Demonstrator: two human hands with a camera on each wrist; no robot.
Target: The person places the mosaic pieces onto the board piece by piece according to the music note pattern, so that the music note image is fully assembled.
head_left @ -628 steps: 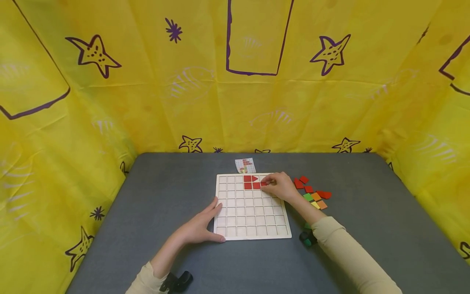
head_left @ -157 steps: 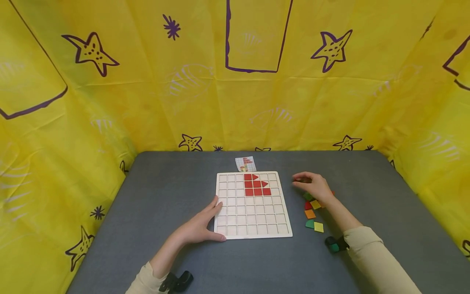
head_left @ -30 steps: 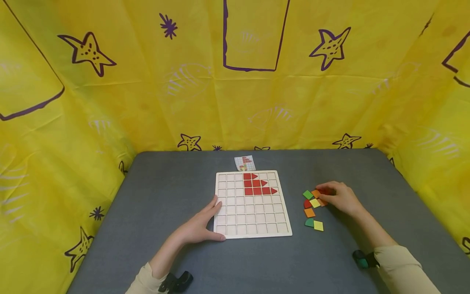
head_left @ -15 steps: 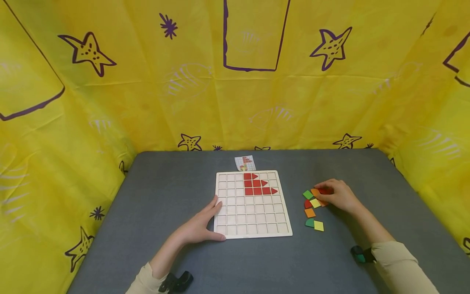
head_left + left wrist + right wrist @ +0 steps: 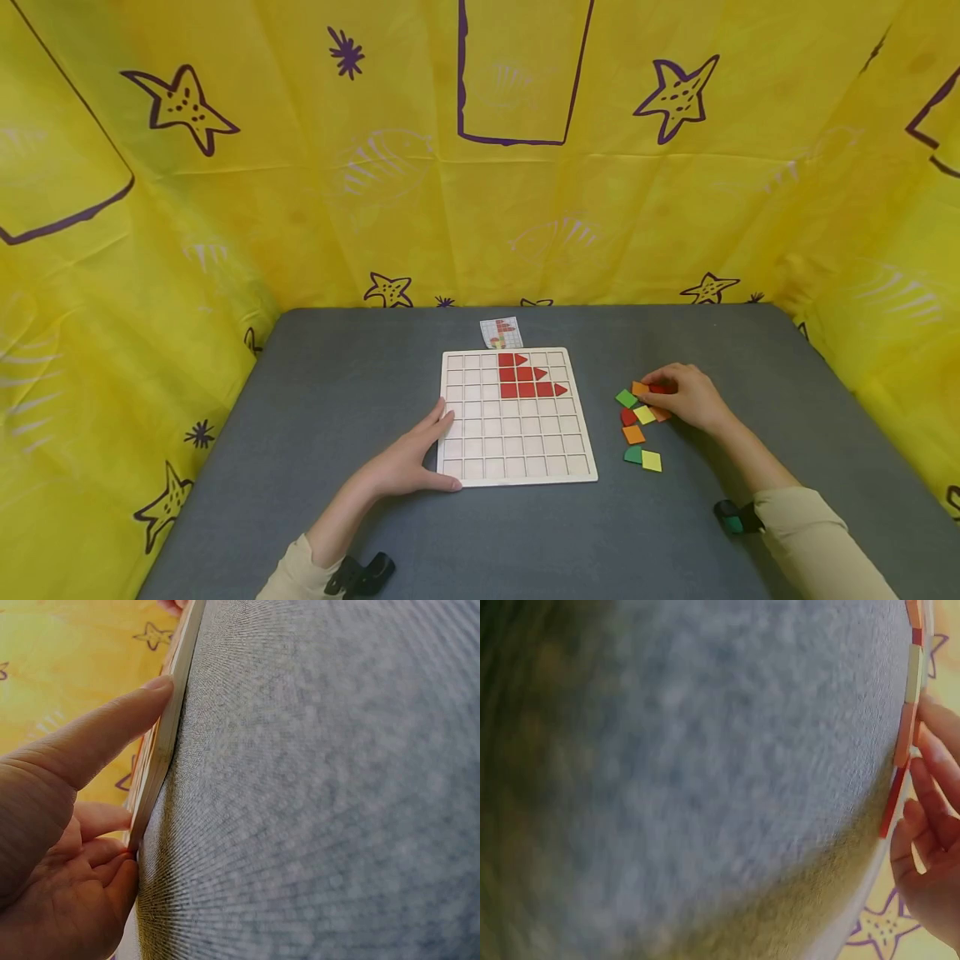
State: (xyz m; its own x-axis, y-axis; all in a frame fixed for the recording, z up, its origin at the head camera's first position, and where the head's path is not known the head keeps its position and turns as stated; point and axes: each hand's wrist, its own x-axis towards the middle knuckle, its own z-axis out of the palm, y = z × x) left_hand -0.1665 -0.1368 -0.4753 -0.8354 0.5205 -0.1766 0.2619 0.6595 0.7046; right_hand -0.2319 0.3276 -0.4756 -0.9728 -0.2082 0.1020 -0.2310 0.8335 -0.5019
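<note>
My left hand (image 5: 405, 462) rests at the near left corner of a pale wooden grid board (image 5: 491, 450), spread, with its thumb on the front edge and its fingers along the left side. Red squares and red pointed tiles fill part of the board's three far rows. To the right of the board, my right hand (image 5: 690, 398) pinches an orange square tile (image 5: 639, 388) between thumb and index finger, low among the loose tiles. Red tiles (image 5: 662, 388) lie partly hidden under this hand. In the right wrist view its fingers (image 5: 934, 761) reach the tile edges.
A small picture card (image 5: 501, 333) lies just beyond the board. Loose tiles nearby include a green square (image 5: 626, 398), a yellow square (image 5: 644, 414), a red rounded tile (image 5: 628, 417), an orange square (image 5: 633, 434), a green rounded tile (image 5: 633, 454) and another yellow square (image 5: 651, 461).
More red tiles have joined the board since the oldest frame. Over the last second the right hand has shifted slightly left, with the orange square and green square sliding left. The left hand stays put.
</note>
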